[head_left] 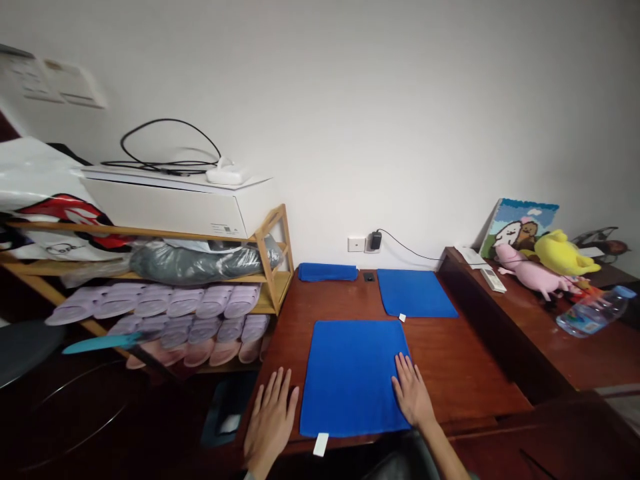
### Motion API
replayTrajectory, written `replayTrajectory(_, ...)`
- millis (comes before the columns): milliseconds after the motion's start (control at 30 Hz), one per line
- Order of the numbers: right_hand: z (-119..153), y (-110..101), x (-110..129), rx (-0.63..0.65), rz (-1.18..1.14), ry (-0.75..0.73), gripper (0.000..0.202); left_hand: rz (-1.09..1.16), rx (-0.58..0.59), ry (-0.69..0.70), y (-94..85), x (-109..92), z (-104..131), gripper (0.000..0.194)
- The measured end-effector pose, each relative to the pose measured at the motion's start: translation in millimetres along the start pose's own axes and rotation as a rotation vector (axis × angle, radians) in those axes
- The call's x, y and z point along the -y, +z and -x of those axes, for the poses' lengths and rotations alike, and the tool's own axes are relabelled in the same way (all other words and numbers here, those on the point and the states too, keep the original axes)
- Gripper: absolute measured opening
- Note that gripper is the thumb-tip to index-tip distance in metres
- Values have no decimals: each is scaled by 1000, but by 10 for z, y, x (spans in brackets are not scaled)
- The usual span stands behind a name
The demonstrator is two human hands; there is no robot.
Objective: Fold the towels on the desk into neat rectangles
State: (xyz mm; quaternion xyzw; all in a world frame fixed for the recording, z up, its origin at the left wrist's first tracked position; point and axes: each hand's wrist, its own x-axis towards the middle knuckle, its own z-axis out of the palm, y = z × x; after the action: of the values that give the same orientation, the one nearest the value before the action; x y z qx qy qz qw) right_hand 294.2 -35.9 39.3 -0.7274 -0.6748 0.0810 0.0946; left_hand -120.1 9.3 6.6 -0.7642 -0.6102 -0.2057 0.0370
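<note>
Three blue cloths lay on table (345, 300): spread cloth (355, 380) at front edge, flat cloth (417, 293) near back-right corner, narrow folded cloth (327, 272) at back-left corner. Two hands: right hand (414, 393) rested on spread cloth's right edge, left hand (273, 420) was by table's left edge; fingers of both released, straight. One bottle (590, 317), contents unclear, lay tilted right of table. One white box (165, 203) sat on rack (269, 273), inside hidden.
</note>
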Motion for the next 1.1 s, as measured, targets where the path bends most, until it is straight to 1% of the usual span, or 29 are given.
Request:
replayTrajectory(167,131,162,49,-47,-20,23,70,21,34,-52,-26,44,35,63)
replayTrajectory(233,149,163,46,-75,-42,7,69,52,42,-68,-79,26,-23,61)
replayTrajectory(267,122,139,49,-80,-54,0,68,75,43,-63,-114,-14,-92,59)
replayTrajectory(300,63,98,62,-79,-68,-4,68,101,48,-43,-151,-82,-193,58)
replayTrajectory(367,-155,-15,140,-69,-95,-13,66,150,73,57,-211,-309,-496,55)
replayTrajectory(433,-477,-125,296,-55,-115,-33,65,179,115,208,-214,-633,-896,52)
replayTrajectory(467,-653,-161,396,-42,-119,-43,65,188,135,290,-183,-809,-1105,51)
replayTrajectory(533,-976,-181,607,-2,-117,-56,64,198,158,401,-51,-1127,-1475,51)
replayTrajectory(567,-1104,-165,698,16,-113,-62,64,197,166,434,42,-1245,-1615,51)
replayTrajectory(600,-1201,-137,765,27,-108,-70,63,193,171,453,146,-1324,-1717,51)
replayTrajectory(633,-1267,-100,802,30,-103,-82,63,186,173,461,252,-1358,-1779,52)
replayTrajectory(667,-1303,-62,803,26,-97,-97,62,176,171,457,352,-1348,-1805,53)
replayTrajectory(700,-1315,-28,766,18,-91,-110,63,164,167,439,440,-1297,-1801,53)
replayTrajectory(767,-1297,16,590,7,-75,-109,64,130,153,362,562,-1093,-1740,54)
replayTrajectory(867,-1261,12,196,-2,-39,-25,67,76,129,219,610,-671,-1624,58)
replayTrajectory(933,-1269,-20,-25,-8,-17,20,67,61,109,164,590,-425,-1582,60)
replayTrajectory(967,-1281,-39,-94,-12,-7,24,67,60,102,154,572,-339,-1573,61)
replayTrajectory(1033,-1305,-75,-118,-26,6,11,67,67,85,163,531,-270,-1568,62)
replayTrajectory(1100,-1311,-91,23,-55,5,-6,67,75,51,188,482,-352,-1558,62)
